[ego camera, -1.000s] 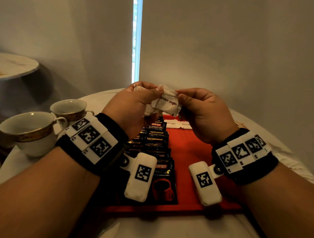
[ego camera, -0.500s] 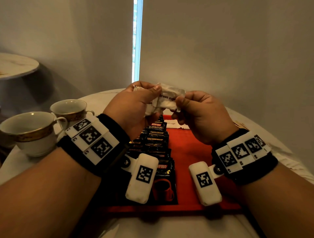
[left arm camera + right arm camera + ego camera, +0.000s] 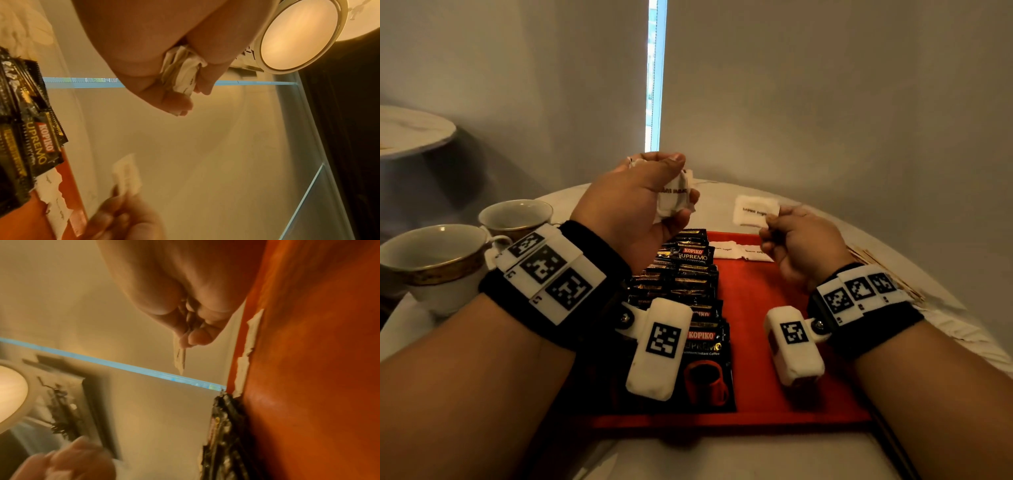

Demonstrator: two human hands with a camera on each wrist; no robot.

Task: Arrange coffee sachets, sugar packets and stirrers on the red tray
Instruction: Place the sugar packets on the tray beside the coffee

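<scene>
Noted two gold-rimmed cups [image 3: 431, 260] at the left of the table [image 3: 722, 455], off the tray, likely parked clear of the sorting. Gripped a crumpled bunch of sugar packets [image 3: 674, 195] in the left hand [image 3: 633, 205], raised above the far left of the tray, fingers curled round the bunch and thumb pressed over its top; probably held there as the stock to draw from one at a time. Found the coffee sachets [image 3: 688, 284] set in an overlapped row from near to far down the left side of the red tray [image 3: 756, 342], labels partly showing, apparently to save room for the rest. Found two sugar packets [image 3: 726, 251] flat and side by side along the far edge, just right of the sachet row, seemingly the start of a second line. Pinched a single sugar packet [image 3: 755, 210] by its near right corner between thumb and fingertips of the right hand [image 3: 801, 243], remaining fingers curled in, above the far right of the tray; taken by the corner, at a guess, to lay it flat beside that pair. Spotted the stirrers [image 3: 876, 270] on the table right of the tray, not yet arranged.
</scene>
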